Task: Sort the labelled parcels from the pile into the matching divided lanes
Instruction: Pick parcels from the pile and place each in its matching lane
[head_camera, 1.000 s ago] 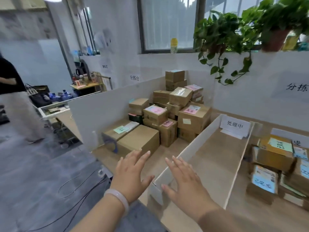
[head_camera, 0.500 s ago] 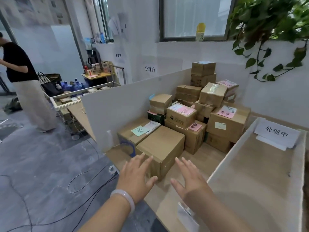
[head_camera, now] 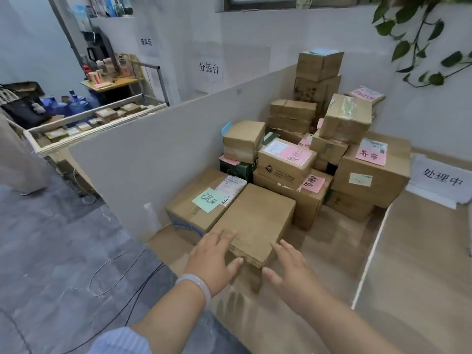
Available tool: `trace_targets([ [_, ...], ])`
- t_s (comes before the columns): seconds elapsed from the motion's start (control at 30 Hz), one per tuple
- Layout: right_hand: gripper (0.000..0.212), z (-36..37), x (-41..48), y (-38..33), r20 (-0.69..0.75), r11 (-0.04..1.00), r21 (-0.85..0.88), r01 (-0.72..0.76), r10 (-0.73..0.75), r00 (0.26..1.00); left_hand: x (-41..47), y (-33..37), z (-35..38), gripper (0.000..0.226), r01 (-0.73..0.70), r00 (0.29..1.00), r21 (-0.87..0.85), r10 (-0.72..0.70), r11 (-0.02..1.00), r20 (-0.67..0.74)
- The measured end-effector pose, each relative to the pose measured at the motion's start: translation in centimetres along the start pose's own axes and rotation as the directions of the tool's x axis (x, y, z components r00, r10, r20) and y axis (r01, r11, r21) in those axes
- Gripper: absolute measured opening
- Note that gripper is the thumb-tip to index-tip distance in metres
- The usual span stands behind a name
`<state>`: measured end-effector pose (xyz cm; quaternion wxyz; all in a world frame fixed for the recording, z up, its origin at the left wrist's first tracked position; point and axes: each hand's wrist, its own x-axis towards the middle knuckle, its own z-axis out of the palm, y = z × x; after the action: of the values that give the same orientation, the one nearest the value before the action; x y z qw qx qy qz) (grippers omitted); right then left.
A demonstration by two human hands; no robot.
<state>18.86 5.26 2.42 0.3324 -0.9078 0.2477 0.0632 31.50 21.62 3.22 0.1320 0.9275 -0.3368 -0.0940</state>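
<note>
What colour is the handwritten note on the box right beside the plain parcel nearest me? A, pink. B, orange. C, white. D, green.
D: the note on that box, which sits against the plain parcel, is pale green.

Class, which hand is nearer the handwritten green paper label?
Left. The left hand is just nearside of the handwritten green paper label; the right hand is farther right.

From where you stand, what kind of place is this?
Probably a parcel sorting station: a pile of labelled cardboard parcels, white divider boards forming lanes, and a paper lane sign.
</note>
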Motion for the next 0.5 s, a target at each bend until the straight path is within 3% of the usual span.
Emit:
trace_targets([
  [0.27, 0.072, 4.1, 3.9, -2.2, -0.119, 0.955, 0.192, -0.226, 0.252, 0.961, 6.1, -3.4, 1.4, 0.070, -0.199, 0.972, 0.051, 0.190, 0.979, 0.141],
  [0.4, 0.077, 5.8, 6.1, -3.7, -0.223, 0.901, 0.285, -0.326, 0.393, 0.892, 6.8, -4.4, 2.3, 0.067, -0.272, 0.952, 0.113, 0.250, 0.956, 0.178],
  [0.5, 0.078, 6.9, 6.3, -4.4, -0.250, 0.855, 0.380, -0.353, 0.462, 0.851, 7.0, -5.0, 2.5, 0.061, -0.294, 0.947, 0.065, 0.281, 0.954, 0.158],
])
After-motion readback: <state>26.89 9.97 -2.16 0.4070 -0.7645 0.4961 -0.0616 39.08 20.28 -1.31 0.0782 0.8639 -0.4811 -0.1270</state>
